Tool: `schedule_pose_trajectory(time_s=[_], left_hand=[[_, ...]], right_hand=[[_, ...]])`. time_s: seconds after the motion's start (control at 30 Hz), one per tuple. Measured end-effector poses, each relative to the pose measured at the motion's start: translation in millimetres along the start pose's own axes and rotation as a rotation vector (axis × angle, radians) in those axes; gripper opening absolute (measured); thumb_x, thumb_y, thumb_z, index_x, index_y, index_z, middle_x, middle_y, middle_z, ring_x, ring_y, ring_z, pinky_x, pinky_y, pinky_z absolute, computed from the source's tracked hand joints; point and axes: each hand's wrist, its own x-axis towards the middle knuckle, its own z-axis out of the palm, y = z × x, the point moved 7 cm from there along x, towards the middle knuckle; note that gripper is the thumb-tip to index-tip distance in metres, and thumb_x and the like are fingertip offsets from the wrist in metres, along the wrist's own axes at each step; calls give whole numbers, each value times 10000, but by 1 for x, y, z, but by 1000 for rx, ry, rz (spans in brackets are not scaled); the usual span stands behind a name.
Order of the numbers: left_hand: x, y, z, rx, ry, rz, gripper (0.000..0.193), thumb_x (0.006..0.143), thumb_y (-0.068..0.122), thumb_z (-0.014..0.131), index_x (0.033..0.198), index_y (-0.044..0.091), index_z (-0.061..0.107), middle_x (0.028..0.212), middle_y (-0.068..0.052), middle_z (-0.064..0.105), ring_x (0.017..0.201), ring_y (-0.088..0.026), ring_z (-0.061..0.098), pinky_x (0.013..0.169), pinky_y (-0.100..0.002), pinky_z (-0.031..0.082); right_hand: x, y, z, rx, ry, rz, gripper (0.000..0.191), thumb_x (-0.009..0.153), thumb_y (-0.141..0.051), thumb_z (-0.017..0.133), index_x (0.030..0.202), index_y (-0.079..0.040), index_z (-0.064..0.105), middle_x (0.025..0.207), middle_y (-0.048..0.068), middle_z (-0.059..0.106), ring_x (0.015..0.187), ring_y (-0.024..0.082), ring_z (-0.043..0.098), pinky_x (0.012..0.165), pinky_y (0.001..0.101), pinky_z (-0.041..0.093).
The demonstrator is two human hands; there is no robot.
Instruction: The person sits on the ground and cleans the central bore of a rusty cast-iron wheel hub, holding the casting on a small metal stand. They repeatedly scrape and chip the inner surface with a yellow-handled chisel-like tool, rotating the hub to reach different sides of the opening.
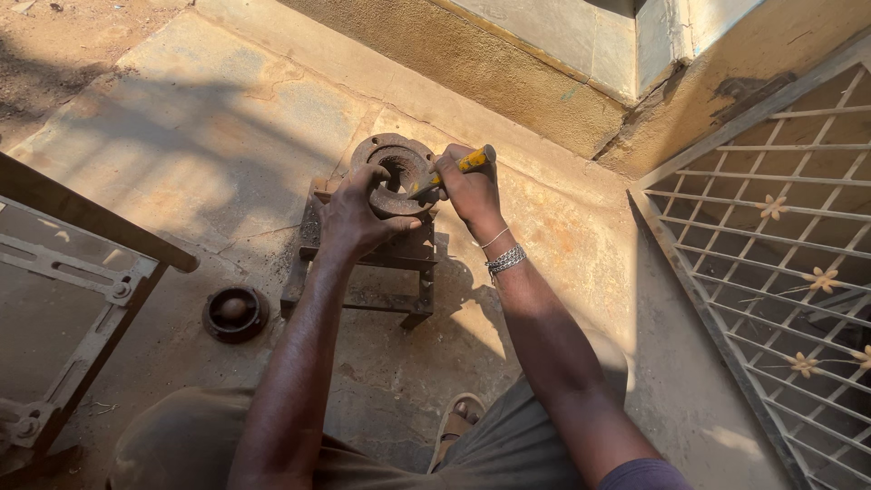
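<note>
Work surface: a worn, stained concrete slab (227, 136) outdoors, partly in sun and partly in shadow, with bare dirt at its upper left corner. A low plastered wall (508, 73) borders the slab at the top. A white metal grille with small flower ornaments (780, 236) stands on the right. A dark metal frame with slotted brackets (63, 299) occupies the left edge.

Support: a low, rusty welded steel stand (363, 281) sits on the slab near the centre. It carries the workpiece, a rusty round cast-iron flange with a central bore and bolt holes around its rim (392, 168). The flange lies flat on top of the stand; its bore axis points straight up toward the camera. What the bore contains cannot be determined because its interior is in shadow.

A second part, a dark round hub-shaped metal piece (235, 313), lies on the slab left of the stand, well apart from both hands.

Left hand (356, 216): fingers wrapped over the near rim of the flange, pressing on it.

Right hand (470, 186): closed firmly around a yellow-handled tool (471, 162). The tool's long axis runs from upper right down to lower left, with the working end directed into the bore. The tip type cannot be determined.

A silver chain bracelet (506, 259) encircles the right wrist.
</note>
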Motion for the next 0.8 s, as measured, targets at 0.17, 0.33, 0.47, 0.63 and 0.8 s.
schedule_pose_trajectory(time_s=[0.17, 0.33, 0.47, 0.63, 0.8], left_hand=[[-12, 8, 8, 230, 130, -100, 817, 551, 555, 978, 1221, 233, 639, 1193, -146, 619, 1150, -332, 619, 1101, -789, 230], [-13, 15, 8, 184, 183, -65, 793, 520, 592, 989, 1110, 161, 679, 1147, -169, 625, 1055, -304, 645, 956, -566, 501], [-8, 15, 4, 174, 202, 15, 749, 517, 569, 1000, 1045, 127, 705, 1095, -170, 656, 1022, -303, 649, 859, -520, 542], [-2, 9, 9, 151, 169, 25, 731, 524, 558, 988, 1060, 150, 705, 1044, -120, 726, 986, -274, 680, 828, -501, 570], [4, 5, 8, 138, 120, 28, 720, 487, 530, 1002, 1031, 164, 705, 1062, -129, 708, 989, -272, 688, 796, -487, 599]], right_hand=[[-1, -9, -14, 37, 139, -129, 357, 998, -349, 587, 795, -56, 592, 736, 56, 660, 606, 98, 614, 497, 247, 489], [-7, -15, -21, 25, 203, -151, 325, 999, -302, 590, 823, -33, 639, 705, 66, 662, 579, 113, 610, 508, 263, 443], [2, -7, 0, -100, -49, -28, 333, 1026, -273, 595, 817, -13, 596, 697, 64, 586, 610, 114, 596, 559, 274, 520], [4, -17, -17, 31, 73, -122, 326, 986, -255, 593, 766, -15, 608, 688, 59, 649, 572, 115, 608, 510, 277, 498], [3, -23, -14, -101, 74, -94, 316, 951, -257, 647, 774, 3, 614, 659, 102, 632, 571, 134, 588, 528, 306, 459]])
